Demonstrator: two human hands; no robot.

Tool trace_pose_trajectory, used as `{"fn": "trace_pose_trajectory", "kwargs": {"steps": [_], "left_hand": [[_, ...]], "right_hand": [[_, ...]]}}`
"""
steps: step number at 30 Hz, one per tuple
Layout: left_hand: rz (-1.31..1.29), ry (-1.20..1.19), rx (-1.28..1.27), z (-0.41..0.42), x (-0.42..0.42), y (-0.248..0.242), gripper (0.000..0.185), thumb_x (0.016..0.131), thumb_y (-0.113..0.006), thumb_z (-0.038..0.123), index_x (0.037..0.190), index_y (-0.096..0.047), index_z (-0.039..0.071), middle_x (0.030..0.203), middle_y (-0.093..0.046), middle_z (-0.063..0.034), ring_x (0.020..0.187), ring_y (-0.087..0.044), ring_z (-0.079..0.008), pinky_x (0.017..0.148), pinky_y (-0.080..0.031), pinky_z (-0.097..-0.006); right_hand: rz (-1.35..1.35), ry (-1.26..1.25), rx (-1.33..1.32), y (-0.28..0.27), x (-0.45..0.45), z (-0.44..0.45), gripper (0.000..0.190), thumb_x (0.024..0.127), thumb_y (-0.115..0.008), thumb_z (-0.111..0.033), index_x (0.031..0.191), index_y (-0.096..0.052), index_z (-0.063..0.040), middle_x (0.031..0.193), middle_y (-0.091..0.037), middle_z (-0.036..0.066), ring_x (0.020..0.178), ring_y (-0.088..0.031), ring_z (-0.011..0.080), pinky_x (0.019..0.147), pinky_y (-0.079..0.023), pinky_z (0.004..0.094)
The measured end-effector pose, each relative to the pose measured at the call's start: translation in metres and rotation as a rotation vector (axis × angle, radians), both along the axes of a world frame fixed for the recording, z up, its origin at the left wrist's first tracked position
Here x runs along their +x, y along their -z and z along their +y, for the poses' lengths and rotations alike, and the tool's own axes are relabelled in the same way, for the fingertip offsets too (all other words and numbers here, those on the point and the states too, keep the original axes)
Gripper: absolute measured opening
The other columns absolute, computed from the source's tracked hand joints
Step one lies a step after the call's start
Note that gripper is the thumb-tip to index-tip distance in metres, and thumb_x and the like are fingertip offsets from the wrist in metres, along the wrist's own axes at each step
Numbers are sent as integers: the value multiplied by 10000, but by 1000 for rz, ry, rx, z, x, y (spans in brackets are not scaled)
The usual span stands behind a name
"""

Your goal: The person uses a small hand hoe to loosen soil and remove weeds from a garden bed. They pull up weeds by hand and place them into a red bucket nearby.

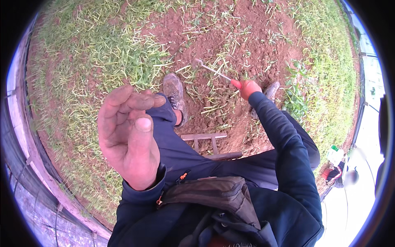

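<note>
My right hand [250, 89] grips the red handle of a small hand hoe [216, 72]. Its thin metal shaft slants away to the upper left, and the blade is close to the reddish soil [247, 40] strewn with cut stems. Raised near the camera on the left, my left hand [128, 136] has its palm turned up, its fingers curled and its thumb apart. Nothing shows in it, and dirt covers the fingertips. Between my legs, a low wooden frame [213, 136] rests on the ground. My muddy left shoe [174, 92] is planted beside the loose stems.
Cut green stems [135, 58] lie thickly on the left, with standing plants [296, 89] by my right shoe [272, 90]. A brown waist bag [209, 194] sits at my front. Far right are a green-topped container [335, 154] and a dark, red-striped bundle [334, 174]. Sheeting [18, 148] edges the left side.
</note>
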State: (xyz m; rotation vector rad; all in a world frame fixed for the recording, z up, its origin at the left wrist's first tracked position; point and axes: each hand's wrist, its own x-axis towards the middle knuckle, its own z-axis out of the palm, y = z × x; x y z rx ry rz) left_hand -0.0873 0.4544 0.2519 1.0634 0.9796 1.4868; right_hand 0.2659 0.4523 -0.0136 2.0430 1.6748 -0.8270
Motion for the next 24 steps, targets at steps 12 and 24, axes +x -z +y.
{"fn": "trace_pose_trajectory", "kwargs": {"steps": [12, 24], "left_hand": [[-58, 21, 5, 0, 1, 3, 431, 963, -550, 83, 1364, -486, -61, 1074, -658, -131, 1008, -641, -270, 1045, -442, -488], [-55, 48, -64, 1, 13, -7, 425, 958, -565, 55, 1361, -493, -56, 1063, -674, -151, 1010, -659, -255, 946, -494, -443]], "right_hand": [[201, 357, 75, 46, 0, -22, 284, 873, -585, -221, 1055, -667, -20, 1011, -692, 274, 959, -673, 442, 843, -548, 493], [360, 738, -7, 59, -32, -62, 338, 832, -644, -245, 1043, -670, 19, 912, -710, 251, 824, -718, 373, 739, -573, 446]]}}
